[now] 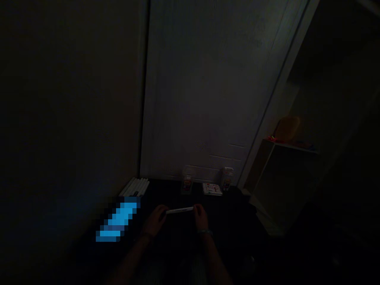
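Note:
The light is very dim. My left hand is closed on the left end of a slim white marker-like stick with dark print along its side. At its right end, my right hand pinches it between the fingers. The stick lies nearly level between both hands, just above the dark tabletop. To the left, several similar white sticks lie side by side in a row. Beyond my hands is a flat white box or stack with a printed pattern. Its kind is too dark to tell.
Two clear containers with colourful labels, one on the left and one on the right, stand by the pale wall. A bright blue pixelated patch glows at left. A shelf unit carries an orange object at right.

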Available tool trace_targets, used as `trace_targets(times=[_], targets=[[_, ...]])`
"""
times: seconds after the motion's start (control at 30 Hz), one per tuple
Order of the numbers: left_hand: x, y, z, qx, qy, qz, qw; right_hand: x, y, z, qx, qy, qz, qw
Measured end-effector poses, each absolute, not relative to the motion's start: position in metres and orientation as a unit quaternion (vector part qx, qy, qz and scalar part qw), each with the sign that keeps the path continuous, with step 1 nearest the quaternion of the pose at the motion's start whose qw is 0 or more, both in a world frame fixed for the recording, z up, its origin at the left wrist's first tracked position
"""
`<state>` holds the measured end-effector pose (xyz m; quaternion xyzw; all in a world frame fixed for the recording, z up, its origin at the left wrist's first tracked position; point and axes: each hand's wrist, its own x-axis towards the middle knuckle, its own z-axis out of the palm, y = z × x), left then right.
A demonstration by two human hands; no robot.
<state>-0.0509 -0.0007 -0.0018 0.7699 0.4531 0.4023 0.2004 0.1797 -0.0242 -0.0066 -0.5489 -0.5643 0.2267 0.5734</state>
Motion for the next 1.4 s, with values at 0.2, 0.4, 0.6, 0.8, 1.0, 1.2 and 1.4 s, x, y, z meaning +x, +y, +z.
trace_targets(times=[0.2,0.4,0.6,0.8,1.0,1.2,1.4], targets=[[-0.050,-0.001,-0.005,0.764,0.478,0.379,0.211,0.179,-0.026,-0.002,-0.558,-0.560,0.229,0.567],[-0.048,-0.007,-0.003,0.771,0.472,0.390,0.173,0.179,-0.030,0.000,-0.558,-0.557,0.245,0.564],[-0.048,-0.012,0.005,0.774,0.483,0.375,0.164,0.180,-0.026,-0.006,-0.549,-0.563,0.256,0.563],[-0.047,-0.012,0.003,0.767,0.500,0.370,0.160,0.180,-0.025,-0.006,-0.548,-0.563,0.248,0.566],[-0.047,-0.012,0.002,0.757,0.525,0.351,0.170,0.179,-0.027,-0.004,-0.557,-0.560,0.245,0.562],[-0.047,-0.009,0.000,0.759,0.532,0.333,0.173,0.178,-0.029,0.000,-0.555,-0.554,0.246,0.569],[-0.047,-0.011,0.003,0.751,0.537,0.333,0.192,0.178,-0.032,0.004,-0.566,-0.549,0.253,0.561]])
